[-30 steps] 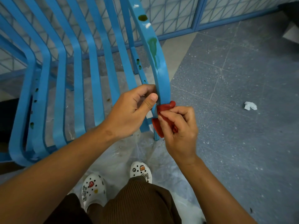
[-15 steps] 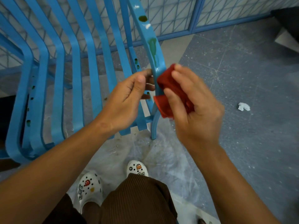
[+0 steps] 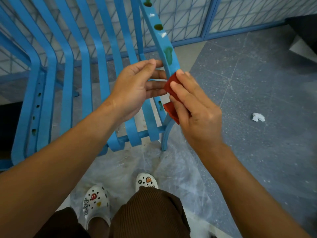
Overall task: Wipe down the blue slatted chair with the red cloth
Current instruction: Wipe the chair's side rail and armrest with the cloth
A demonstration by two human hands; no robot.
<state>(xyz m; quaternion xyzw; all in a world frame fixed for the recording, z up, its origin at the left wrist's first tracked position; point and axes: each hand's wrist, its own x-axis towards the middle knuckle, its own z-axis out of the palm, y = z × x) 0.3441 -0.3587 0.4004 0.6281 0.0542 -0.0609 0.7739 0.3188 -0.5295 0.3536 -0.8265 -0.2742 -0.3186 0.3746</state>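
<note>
Lying on grey speckled floor: paper scrap.

Blue slatted metal chair: upright, green and white stains on right edge rail. Folded red cloth: pressed against that rail, below the stains.
</note>
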